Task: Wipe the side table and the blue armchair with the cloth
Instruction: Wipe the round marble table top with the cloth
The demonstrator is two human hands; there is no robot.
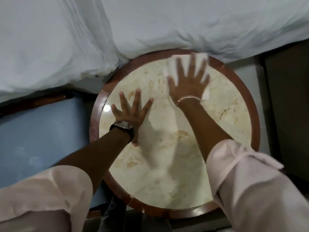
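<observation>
The round side table [175, 164] has a cream marble top inside a reddish-brown wooden rim. My right hand [189, 81] lies flat with fingers spread on a white cloth [204, 94] at the table's far right part; hand and cloth are blurred. Most of the cloth is hidden under the hand. My left hand [132, 113] rests flat on the table's left side, fingers spread, holding nothing, with a dark watch on the wrist. The blue armchair [41, 134] shows its seat to the left of the table.
White bedding [150, 27] hangs along the far side and touches the table's far rim. A dark piece of furniture [287, 106] stands at the right. Grey floor shows between it and the table.
</observation>
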